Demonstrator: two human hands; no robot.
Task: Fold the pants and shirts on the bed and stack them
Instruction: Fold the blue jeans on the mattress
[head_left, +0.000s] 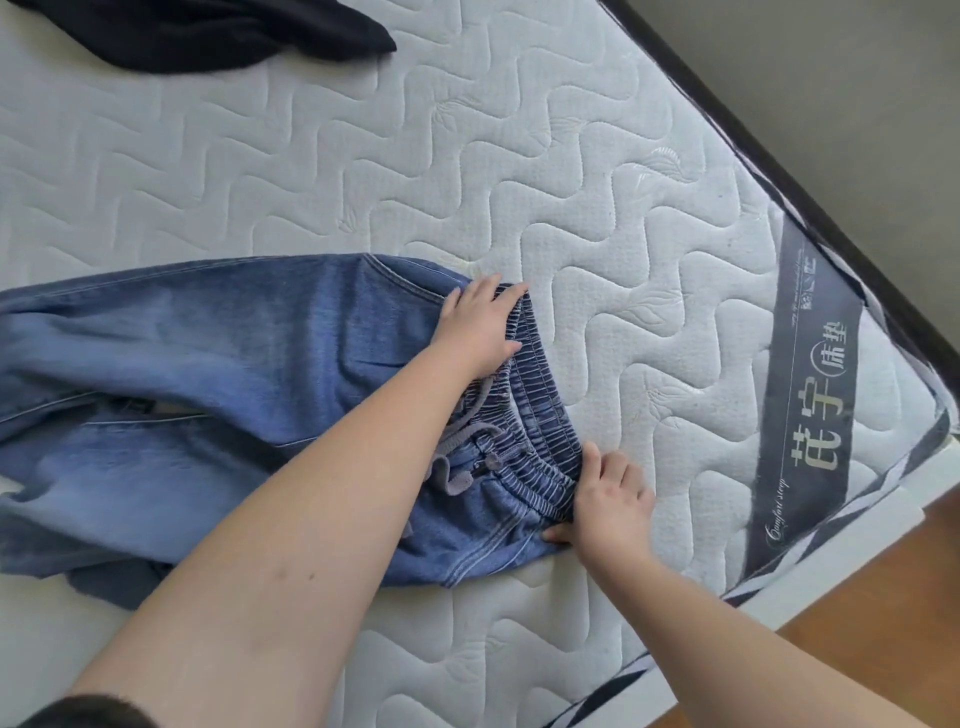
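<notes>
Left hand (480, 327) lies on the far end of the elastic waistband (540, 410), fingers fairly straight and pressed onto the cloth, fingertips reaching the band's outer edge; grip reads as released, flat contact rather than a clench. Right hand (610, 501) at about 5 o'clock from the left hand, on the near end of the same waistband: thumb tucked against the denim at the seam, fingers bent over the gathered edge, so this grip looks to be pinching the band, though the fingertips are partly hidden. Both forearms come in from 6–7 o'clock, the left one crossing over the jeans. Grey drawstring (457, 452) lies loosely knotted between the two hands, just inside the band. Blue jeans (218, 343) lie flat on the bed, waist toward 3 o'clock, legs running out toward 9 o'clock and cut off by the frame edge; the two legs are side by side with a narrow gap showing between them, the near leg rumpled at its lower edge. Mattress (519, 156) bare, white, wavy quilting. Dark label strip (810, 405) with printed characters sits near the mattress edge at 3 o'clock, well apart from the jeans. Black garment (208, 36), bunched, at 11 o'clock, well apart from both hands. Wooden floor (857, 649) visible at 4–5 o'clock beyond the mattress corner.
</notes>
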